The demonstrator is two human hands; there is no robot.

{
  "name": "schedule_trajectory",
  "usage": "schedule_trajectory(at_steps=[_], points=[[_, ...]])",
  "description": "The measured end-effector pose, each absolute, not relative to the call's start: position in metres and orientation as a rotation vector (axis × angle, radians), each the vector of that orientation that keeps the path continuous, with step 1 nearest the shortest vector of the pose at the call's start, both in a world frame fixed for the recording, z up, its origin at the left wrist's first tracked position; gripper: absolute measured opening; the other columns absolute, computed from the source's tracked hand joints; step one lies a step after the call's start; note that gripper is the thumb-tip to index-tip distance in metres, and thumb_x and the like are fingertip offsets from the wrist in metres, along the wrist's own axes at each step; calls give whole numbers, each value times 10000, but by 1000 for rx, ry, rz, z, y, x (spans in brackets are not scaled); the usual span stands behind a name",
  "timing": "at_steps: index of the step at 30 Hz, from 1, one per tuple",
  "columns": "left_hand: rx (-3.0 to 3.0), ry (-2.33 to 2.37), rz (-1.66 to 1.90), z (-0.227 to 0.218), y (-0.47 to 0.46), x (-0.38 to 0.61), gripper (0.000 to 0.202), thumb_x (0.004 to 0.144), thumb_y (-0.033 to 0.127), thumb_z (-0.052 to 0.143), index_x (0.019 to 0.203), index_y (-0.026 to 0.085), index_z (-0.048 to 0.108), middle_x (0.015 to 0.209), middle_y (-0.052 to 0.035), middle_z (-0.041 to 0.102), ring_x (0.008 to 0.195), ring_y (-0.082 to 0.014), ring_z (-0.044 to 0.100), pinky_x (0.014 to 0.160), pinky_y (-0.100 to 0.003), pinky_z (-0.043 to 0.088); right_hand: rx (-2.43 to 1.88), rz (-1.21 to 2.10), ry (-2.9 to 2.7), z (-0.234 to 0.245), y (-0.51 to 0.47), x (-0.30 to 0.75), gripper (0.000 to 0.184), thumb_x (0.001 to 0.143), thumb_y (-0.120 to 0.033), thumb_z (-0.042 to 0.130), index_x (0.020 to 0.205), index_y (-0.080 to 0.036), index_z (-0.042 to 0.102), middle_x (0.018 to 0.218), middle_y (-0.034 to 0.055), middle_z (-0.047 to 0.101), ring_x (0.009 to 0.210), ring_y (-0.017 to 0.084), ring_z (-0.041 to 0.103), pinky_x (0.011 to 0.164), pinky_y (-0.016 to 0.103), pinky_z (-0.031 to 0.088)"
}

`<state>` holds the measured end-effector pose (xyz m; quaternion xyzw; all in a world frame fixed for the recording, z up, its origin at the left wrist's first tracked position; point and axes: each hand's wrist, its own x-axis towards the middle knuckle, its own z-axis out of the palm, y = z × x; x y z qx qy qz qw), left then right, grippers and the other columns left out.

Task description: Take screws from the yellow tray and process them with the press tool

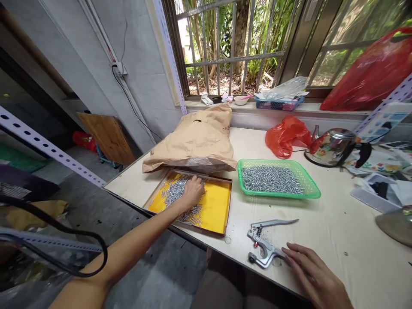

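Partly hidden, the fingertips of the left hand [193, 191] are sunk among small, ridged, silver metal pins [174, 192], so although its fingers are bent and drawn together, I cannot tell whether they pinch any. The right hand [318, 274], cut off by the lower picture edge, lies in front of the green perforated plastic basket [313, 189], its fingers stretched out and covering the end of one handle of a silver metal hand tool [266, 253] with a spring; whether it grips that handle cannot be seen. To the basket's left, a shallow brown-rimmed tray with a bright yellow base [217, 201] holds the loose pins, heaped towards its left and middle, with stragglers near the front and the right part bare yellow. The basket itself holds a broad, even layer of similar silver pieces [272, 179], too small and crowded to tell singly. Behind the tray, left of the basket, slumps a creased tan paper sack [199, 137] whose contents are out of sight. Behind the basket sits a crumpled red plastic bag [286, 137], and to the right stand a shiny steel kettle [331, 148] and an open white box [370, 195] containing something black, hard to make out.
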<state>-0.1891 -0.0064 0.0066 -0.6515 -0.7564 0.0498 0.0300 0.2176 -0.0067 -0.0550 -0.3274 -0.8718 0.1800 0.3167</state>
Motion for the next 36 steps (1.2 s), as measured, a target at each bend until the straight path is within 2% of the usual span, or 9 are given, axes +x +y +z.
schedule_trajectory(at_steps=[5, 9, 14, 19, 22, 25, 29, 32, 36], points=[[-2018, -2315, 179, 14, 1, -184, 231, 845, 75, 470, 809, 95, 697, 951, -169, 604, 993, -284, 472, 753, -372, 390, -846, 479, -2269, -47, -14, 217, 260, 953, -332, 460, 1133, -258, 632, 1158, 59, 622, 990, 175, 662, 855, 239, 567], [-2050, -2310, -29, 16, -8, -190, 240, 864, 154, 475, 795, 121, 703, 920, -141, 622, 961, -261, 497, 774, -350, 391, -814, 515, -2246, -33, -14, 211, 248, 952, -325, 466, 1096, -258, 657, 1133, 60, 626, 971, 169, 664, 828, 223, 567], [-1906, -2704, -803, 14, -24, -199, 205, 814, 285, 541, 761, 141, 677, 757, -58, 632, 760, -193, 555, 700, -294, 404, -686, 808, -2220, -3, -4, 160, 237, 954, -294, 467, 1033, -238, 683, 1044, 71, 653, 962, 177, 648, 790, 242, 553], [-1681, -3105, -1900, 20, -48, -187, 396, 683, 515, 685, 818, 150, 616, 746, -9, 624, 599, -114, 537, 582, -243, 451, -545, 1128, -2150, 9, 16, 60, 262, 953, -296, 469, 1061, -204, 689, 926, 63, 674, 776, 155, 656, 721, 268, 531], [-1649, -3150, -2166, 24, -62, -177, 453, 634, 519, 753, 862, 152, 617, 785, -12, 633, 613, -99, 548, 585, -238, 483, -504, 1082, -2159, 2, 26, 7, 275, 947, -251, 471, 1118, -200, 680, 888, 64, 652, 705, 144, 630, 691, 275, 508], [-1657, -3086, -2379, 24, -71, -171, 456, 618, 504, 787, 834, 136, 627, 724, -5, 617, 598, -89, 551, 585, -225, 483, -426, 952, -2262, -5, 26, -22, 243, 930, -226, 505, 1067, -223, 707, 815, 54, 642, 753, 164, 611, 710, 281, 481], [-1511, -3003, -2762, 22, -78, -168, 471, 582, 477, 827, 809, 110, 639, 754, -24, 627, 609, -73, 550, 651, -234, 495, -447, 1040, -2202, -7, 18, -31, 178, 894, -218, 559, 966, -207, 721, 830, 51, 682, 796, 172, 623, 747, 288, 480], [-1469, -2949, -2726, 22, -81, -165, 463, 562, 462, 837, 798, 119, 635, 735, -17, 632, 600, -77, 557, 636, -227, 481, -555, 1336, -2055, -7, 16, -31, 158, 863, -247, 574, 904, -184, 713, 810, 40, 697, 731, 163, 648, 686, 275, 506], [-1629, -2917, -2220, 21, -80, -163, 383, 588, 465, 792, 700, 140, 623, 634, 9, 609, 546, -96, 543, 554, -220, 434, -610, 1650, -1942, -7, 16, -30, 189, 834, -275, 559, 887, -171, 708, 759, 26, 691, 658, 149, 648, 615, 250, 511]])
